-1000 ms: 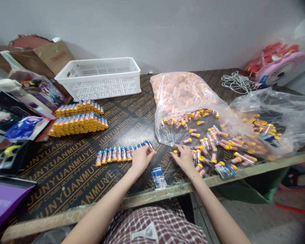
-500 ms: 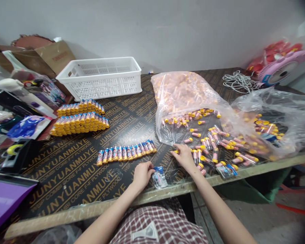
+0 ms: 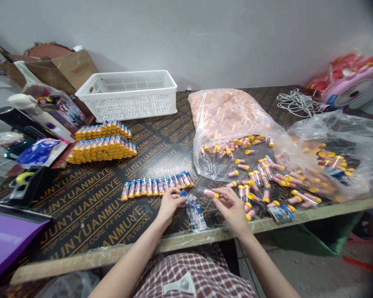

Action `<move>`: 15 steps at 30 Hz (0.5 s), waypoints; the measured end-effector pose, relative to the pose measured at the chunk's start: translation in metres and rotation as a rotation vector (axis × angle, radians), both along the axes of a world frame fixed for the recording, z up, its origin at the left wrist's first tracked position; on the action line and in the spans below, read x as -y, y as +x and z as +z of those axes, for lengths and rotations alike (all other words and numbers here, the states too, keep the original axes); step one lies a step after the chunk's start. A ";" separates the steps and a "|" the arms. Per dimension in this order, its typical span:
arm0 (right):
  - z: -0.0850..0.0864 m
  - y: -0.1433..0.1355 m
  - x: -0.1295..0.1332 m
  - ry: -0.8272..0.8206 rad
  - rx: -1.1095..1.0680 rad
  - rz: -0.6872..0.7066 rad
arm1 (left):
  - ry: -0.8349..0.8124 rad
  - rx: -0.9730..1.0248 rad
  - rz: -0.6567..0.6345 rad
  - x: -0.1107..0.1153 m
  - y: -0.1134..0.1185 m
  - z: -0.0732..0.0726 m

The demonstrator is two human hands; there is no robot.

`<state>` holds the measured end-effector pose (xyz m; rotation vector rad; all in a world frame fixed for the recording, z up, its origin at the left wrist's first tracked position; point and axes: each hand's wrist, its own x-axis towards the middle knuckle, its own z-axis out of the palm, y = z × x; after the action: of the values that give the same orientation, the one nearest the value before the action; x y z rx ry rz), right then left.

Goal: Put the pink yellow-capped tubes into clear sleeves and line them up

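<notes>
My right hand point(image 3: 231, 207) pinches a small clear tube point(image 3: 209, 193) by its yellow-capped end, its other end pointing left. My left hand point(image 3: 171, 205) is closed on a small blue printed sleeve point(image 3: 183, 193), seemingly thin film. Between both hands, near the table edge, lies a small pile of clear and blue sleeves point(image 3: 196, 218). Just beyond my left hand stands a row of blue-wrapped tubes point(image 3: 147, 187) with yellow caps toward me. Right of my right hand, loose pink-and-clear tubes with yellow caps point(image 3: 261, 176) lie scattered at the mouth of a plastic bag point(image 3: 226, 109).
A white basket point(image 3: 130, 99) stands at the back, behind stacked wrapped tubes point(image 3: 102, 149). Bottles point(image 3: 25, 111) and a tape dispenser point(image 3: 26, 186) crowd the left. A second clear bag point(image 3: 354, 140), coiled cord point(image 3: 298, 102) and pink fan point(image 3: 348, 89) are at right.
My right hand has lifted a tube from the loose ones and brought it left. My left hand has moved up from the sleeve pile with a blue sleeve. The view has shifted slightly.
</notes>
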<state>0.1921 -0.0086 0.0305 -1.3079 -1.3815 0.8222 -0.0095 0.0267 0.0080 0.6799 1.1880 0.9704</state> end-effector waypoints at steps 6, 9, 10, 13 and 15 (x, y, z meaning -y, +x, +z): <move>0.002 -0.013 0.019 0.114 0.126 -0.054 | -0.109 0.197 0.132 -0.010 -0.004 0.009; 0.003 -0.017 0.022 0.193 0.214 -0.089 | -0.121 0.192 0.191 -0.010 -0.004 0.009; 0.004 -0.018 0.023 0.212 0.235 -0.093 | -0.123 0.181 0.209 -0.010 -0.004 0.009; 0.004 -0.021 0.022 0.245 0.265 -0.086 | -0.123 0.146 0.246 -0.009 -0.004 0.009; 0.003 -0.022 0.021 0.259 0.282 -0.075 | -0.114 0.137 0.254 -0.009 -0.004 0.009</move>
<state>0.1697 -0.0299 0.0335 -1.2966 -1.5894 0.4007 -0.0136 0.0353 0.0175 0.3712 1.2170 1.1319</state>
